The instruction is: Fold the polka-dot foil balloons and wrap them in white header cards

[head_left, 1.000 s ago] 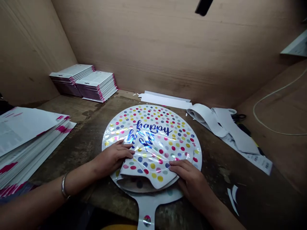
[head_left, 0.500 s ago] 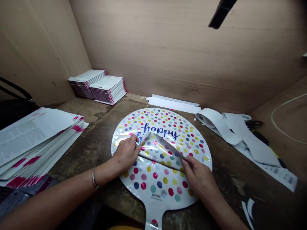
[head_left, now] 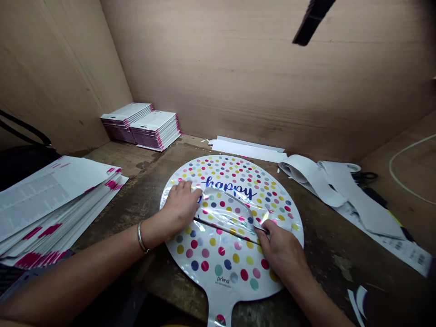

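Observation:
A flat, round foil balloon (head_left: 223,250) with coloured dots, the blue word "happy" and a "prima" mark lies in front of me, its neck toward me. Across its middle, a dotted flap of foil (head_left: 226,209) is folded over, with a dark line along its lower edge; I cannot tell whether it belongs to the same balloon. My left hand (head_left: 182,204) lies on the left side of the foil, palm down, fingers stretched out. At the flap's right end, my right hand (head_left: 281,245) pinches the foil between thumb and fingers.
A fanned pile of printed cards (head_left: 61,200) lies left. Two stacks of cards (head_left: 155,125) stand at the back wall. Behind the balloon are white paper strips (head_left: 245,146). Right are a curled label roll (head_left: 313,181), scissors (head_left: 368,176) and paper scraps (head_left: 359,302).
My left hand has gone from gripping the flap's left end to lying flatter, slightly up and left. The flap's raised edge has sunk lower; my right hand still holds its end.

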